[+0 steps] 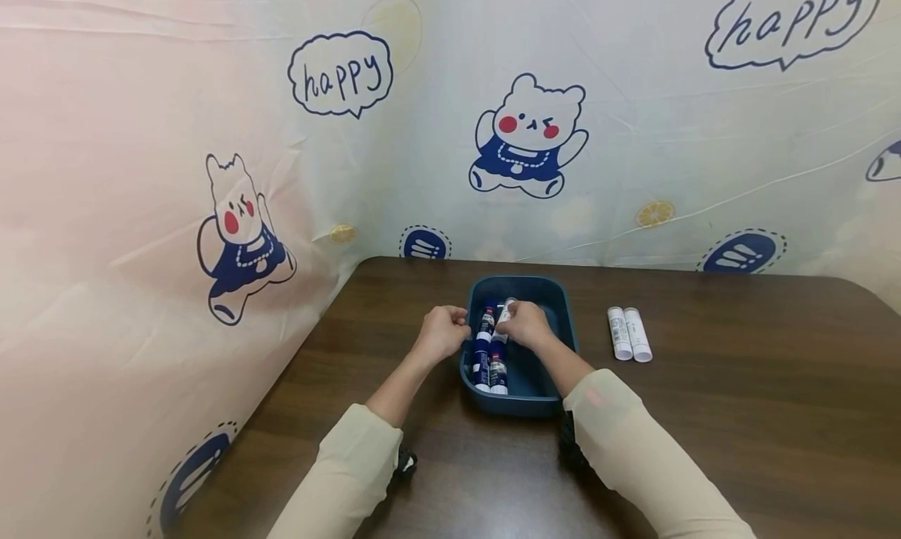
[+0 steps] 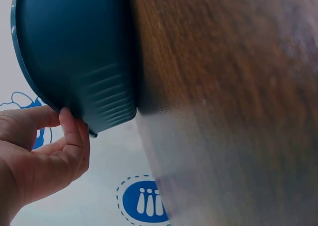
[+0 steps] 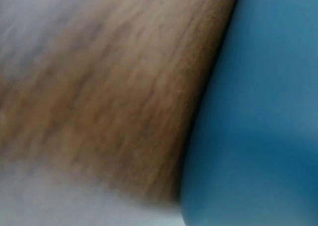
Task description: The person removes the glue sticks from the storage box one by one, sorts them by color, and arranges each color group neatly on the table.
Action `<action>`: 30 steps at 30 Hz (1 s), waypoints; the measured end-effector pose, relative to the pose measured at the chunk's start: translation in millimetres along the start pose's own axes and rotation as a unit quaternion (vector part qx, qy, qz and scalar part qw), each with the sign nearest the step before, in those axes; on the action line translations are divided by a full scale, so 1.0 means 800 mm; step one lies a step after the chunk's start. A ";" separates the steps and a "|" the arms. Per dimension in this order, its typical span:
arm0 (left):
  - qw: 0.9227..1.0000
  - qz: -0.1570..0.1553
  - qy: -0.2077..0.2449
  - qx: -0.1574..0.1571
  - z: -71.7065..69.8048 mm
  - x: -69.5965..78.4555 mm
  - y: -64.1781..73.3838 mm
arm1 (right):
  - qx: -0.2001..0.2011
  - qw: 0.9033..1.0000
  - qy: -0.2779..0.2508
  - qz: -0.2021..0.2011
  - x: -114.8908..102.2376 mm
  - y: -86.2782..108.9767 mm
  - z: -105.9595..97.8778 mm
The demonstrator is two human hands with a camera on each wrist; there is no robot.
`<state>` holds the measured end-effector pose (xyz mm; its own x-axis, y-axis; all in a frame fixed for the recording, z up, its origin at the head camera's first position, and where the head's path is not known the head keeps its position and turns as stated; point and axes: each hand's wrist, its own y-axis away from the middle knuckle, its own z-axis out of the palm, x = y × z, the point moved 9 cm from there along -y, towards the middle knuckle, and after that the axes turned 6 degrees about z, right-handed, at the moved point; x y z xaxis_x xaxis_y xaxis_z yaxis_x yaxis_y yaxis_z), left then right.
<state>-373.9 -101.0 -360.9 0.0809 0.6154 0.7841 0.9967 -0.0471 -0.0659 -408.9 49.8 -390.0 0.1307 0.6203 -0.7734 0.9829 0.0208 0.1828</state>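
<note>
A dark teal plastic bin [image 1: 531, 379] stands on the table. My left hand [image 1: 443, 332] pinches its left rim between thumb and fingertips; the left wrist view shows this hand [image 2: 54, 146] at the rim near a corner of the bin [image 2: 74, 52]. My right hand [image 1: 528, 324] reaches over the bin and grips a white glue stick [image 1: 504, 310], partly hidden by the fingers. Along the bin's left side lie several blue-and-white glue sticks [image 1: 498, 373]. The right wrist view shows the bin's outer wall [image 3: 263, 112] but not the hand.
Two white glue sticks [image 1: 629, 334] lie side by side on the brown wooden table [image 1: 746, 382], to the right of the bin. A printed cloth [image 1: 422, 148] hangs behind the table and along its left side.
</note>
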 end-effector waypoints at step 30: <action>1.000 -0.002 -0.004 0.007 -0.001 0.001 0.001 | -0.022 0.999 -0.009 0.046 0.013 -0.002 0.007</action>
<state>-373.3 -100.9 -359.9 0.0760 0.6217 0.7796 0.9969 -0.0329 -0.0709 -408.6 52.0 -401.6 0.2228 0.6070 -0.7628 0.9599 -0.0002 0.2802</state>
